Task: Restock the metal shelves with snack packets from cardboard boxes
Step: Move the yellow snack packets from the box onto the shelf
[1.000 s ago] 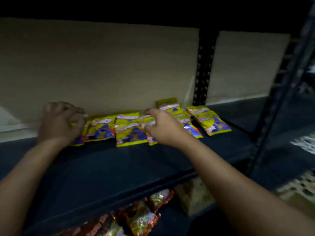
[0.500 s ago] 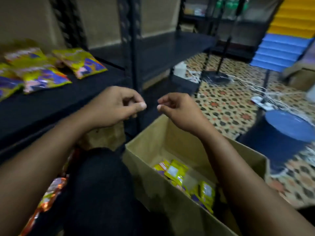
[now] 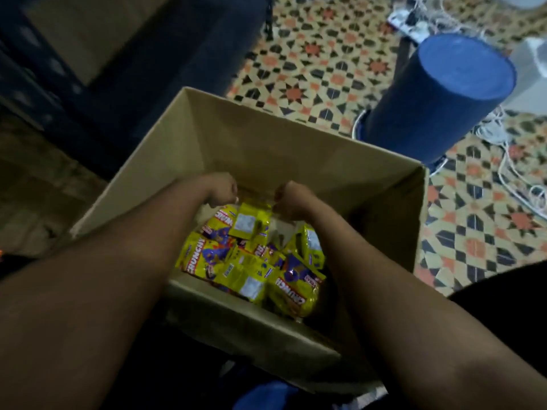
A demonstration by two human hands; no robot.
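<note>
An open cardboard box (image 3: 299, 143) stands on the floor below me, with several yellow snack packets (image 3: 236, 261) piled loose in its bottom. Both my arms reach down into it. My left hand (image 3: 222, 188) hangs just above the far packets, fingers curled downward and hidden from me. My right hand (image 3: 291, 199) is beside it, at the top edge of a yellow packet (image 3: 251, 221) that lies back side up. Whether either hand holds a packet is hidden by its own back.
The dark metal shelf frame (image 3: 44, 84) stands to the left of the box. A blue cylinder (image 3: 438, 93) rises from the patterned tile floor (image 3: 319, 54) at the right, with white cables (image 3: 509, 161) lying around it.
My view has swung from the shelf down to the box. Both hands left the packets on the shelf, came together over the box, and have dropped inside it.
</note>
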